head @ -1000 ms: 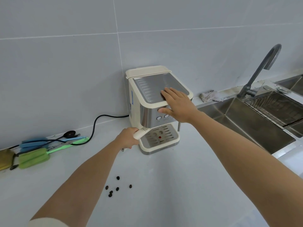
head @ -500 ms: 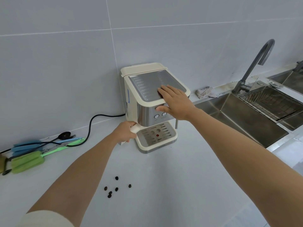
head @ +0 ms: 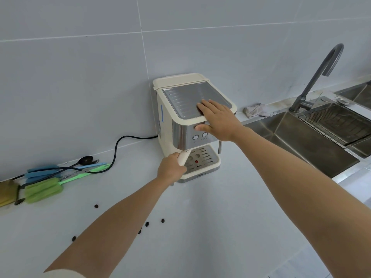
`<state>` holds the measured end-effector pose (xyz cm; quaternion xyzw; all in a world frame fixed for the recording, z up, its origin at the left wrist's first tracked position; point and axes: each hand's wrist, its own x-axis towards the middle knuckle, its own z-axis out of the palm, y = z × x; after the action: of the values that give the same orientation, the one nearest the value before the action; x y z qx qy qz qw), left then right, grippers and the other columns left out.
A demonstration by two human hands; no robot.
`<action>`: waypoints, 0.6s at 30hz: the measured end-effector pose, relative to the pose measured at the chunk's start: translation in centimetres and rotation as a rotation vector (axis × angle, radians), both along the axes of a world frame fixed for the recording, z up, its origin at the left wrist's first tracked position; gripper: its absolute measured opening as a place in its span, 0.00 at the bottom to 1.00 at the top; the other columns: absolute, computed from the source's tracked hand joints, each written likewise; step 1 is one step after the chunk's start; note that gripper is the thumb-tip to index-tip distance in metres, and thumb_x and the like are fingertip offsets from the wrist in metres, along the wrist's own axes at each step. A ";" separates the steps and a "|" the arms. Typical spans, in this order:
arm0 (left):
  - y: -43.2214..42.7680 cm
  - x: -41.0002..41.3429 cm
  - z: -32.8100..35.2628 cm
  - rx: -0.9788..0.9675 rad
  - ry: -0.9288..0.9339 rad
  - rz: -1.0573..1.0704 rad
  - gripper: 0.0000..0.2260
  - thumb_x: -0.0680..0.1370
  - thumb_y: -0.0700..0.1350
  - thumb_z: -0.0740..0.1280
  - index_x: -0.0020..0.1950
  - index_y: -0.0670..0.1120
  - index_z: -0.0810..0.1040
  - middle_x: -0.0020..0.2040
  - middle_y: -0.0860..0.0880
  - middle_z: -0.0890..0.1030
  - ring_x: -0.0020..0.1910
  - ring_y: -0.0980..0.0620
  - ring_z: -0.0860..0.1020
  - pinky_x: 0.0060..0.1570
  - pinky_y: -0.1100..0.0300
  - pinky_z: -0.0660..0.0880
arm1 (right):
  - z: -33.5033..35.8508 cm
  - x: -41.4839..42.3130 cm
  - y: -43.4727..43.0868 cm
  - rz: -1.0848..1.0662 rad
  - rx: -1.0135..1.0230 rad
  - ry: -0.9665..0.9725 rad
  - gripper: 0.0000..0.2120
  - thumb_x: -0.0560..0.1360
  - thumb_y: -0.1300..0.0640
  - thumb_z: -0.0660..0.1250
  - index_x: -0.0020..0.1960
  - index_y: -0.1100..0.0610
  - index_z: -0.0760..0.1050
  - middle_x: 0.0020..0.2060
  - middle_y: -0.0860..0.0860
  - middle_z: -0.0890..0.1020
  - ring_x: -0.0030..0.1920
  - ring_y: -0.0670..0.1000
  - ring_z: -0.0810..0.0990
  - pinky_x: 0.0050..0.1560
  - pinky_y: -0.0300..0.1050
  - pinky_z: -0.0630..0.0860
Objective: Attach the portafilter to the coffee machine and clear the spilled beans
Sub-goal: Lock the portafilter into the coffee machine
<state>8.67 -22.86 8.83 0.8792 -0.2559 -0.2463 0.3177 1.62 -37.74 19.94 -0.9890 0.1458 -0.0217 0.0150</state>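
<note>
Swung since a second ago, the portafilter handle (head: 183, 158) now points nearer the drip tray's front, gripped in the left hand (head: 170, 169). Right hand (head: 217, 122) lies flat and spread on the coffee machine (head: 180, 105); keep pressing down while twisting. Coffee beans (head: 147, 224) wait on the near counter.

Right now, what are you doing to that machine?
The left hand grips the cream portafilter handle under the coffee machine, fitting it in. The right hand lies flat on the machine's top, steadying it. Spilled coffee beans lie on the counter, not picked up yet.
</note>
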 end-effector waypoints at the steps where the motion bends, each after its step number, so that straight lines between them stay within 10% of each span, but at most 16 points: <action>1: -0.1 -0.4 0.0 0.007 -0.001 0.014 0.21 0.71 0.39 0.66 0.64 0.44 0.72 0.57 0.42 0.78 0.52 0.40 0.78 0.40 0.52 0.79 | 0.0 0.0 0.0 -0.001 -0.001 0.002 0.34 0.77 0.41 0.53 0.75 0.56 0.48 0.77 0.53 0.51 0.76 0.54 0.48 0.75 0.50 0.48; 18: -4.2 -6.8 0.2 0.000 0.057 0.237 0.18 0.76 0.40 0.61 0.65 0.40 0.66 0.60 0.40 0.77 0.58 0.39 0.77 0.53 0.48 0.77 | -0.1 -0.1 0.0 0.018 -0.009 -0.025 0.34 0.77 0.41 0.53 0.75 0.57 0.48 0.76 0.53 0.52 0.76 0.54 0.48 0.75 0.50 0.48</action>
<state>1.92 -27.03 9.01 0.8959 -0.1409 -0.2320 0.3517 1.48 -37.75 19.82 -0.9899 0.1368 -0.0348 0.0124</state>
